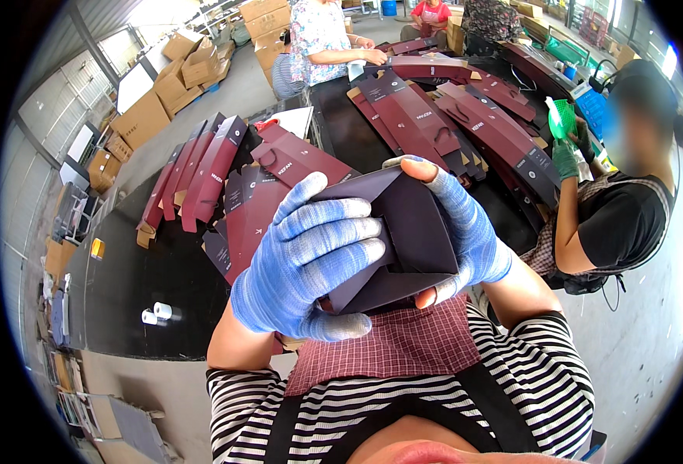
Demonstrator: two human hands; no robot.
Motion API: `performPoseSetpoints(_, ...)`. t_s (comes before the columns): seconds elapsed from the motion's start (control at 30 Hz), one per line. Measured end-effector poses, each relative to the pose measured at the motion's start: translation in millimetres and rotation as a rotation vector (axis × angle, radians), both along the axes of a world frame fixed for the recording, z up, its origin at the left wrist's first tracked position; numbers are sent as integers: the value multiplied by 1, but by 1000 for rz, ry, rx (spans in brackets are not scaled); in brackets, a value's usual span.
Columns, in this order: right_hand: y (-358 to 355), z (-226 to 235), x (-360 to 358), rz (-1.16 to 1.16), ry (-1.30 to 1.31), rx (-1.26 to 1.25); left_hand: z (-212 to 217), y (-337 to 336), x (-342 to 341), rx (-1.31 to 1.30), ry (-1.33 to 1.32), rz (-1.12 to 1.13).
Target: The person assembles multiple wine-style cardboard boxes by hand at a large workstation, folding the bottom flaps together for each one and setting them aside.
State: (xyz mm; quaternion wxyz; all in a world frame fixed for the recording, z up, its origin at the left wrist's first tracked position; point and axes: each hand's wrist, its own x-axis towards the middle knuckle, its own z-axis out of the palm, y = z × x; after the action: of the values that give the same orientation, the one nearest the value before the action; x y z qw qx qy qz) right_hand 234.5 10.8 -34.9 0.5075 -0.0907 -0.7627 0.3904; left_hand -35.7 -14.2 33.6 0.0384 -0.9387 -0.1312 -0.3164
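Note:
I hold a dark maroon folded carton [411, 232] up close in front of my chest with both hands. My left hand [310, 259], in a blue knit glove, wraps over its left side with fingers curled across the top face. On the carton's right edge is my right hand [465, 232], also blue-gloved, its thumb on the upper corner and its fingers underneath. The carton's lower part is hidden behind my hands.
A black worktable [133, 286] carries stacks of flat maroon cartons [202, 174] on the left and more [465, 124] at the far side. Two white tape rolls [157, 312] lie near its front. A seated person in green gloves [620, 209] is to my right; others work beyond. Brown cardboard boxes [167, 89] stand behind.

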Motion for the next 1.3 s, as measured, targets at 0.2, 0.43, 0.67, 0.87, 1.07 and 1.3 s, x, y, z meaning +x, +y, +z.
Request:
performPoseSetpoints(0.2, 2, 4, -4, 122, 97, -65, -27, 15, 6, -2, -200, -1)
performPoseSetpoints(0.43, -1, -5, -6, 14, 28, -24, -48, 0, 20, -387, -530, -22)
performPoseSetpoints(0.67, 11, 20, 12, -83, 54, 85, -42, 16, 8, -227, -455, 42)
performPoseSetpoints(0.87, 5, 69, 28, -340, -236, 209, -45, 12, 14, -191, -419, 71)
performPoseSetpoints(1.07, 26, 38, 30, -131, 142, -184, -54, 18, 22, -208, -447, 35)
performPoseSetpoints(1.3, -3, 11, -17, 71, 321, -496, -64, 8, 28, -551, -564, -49)
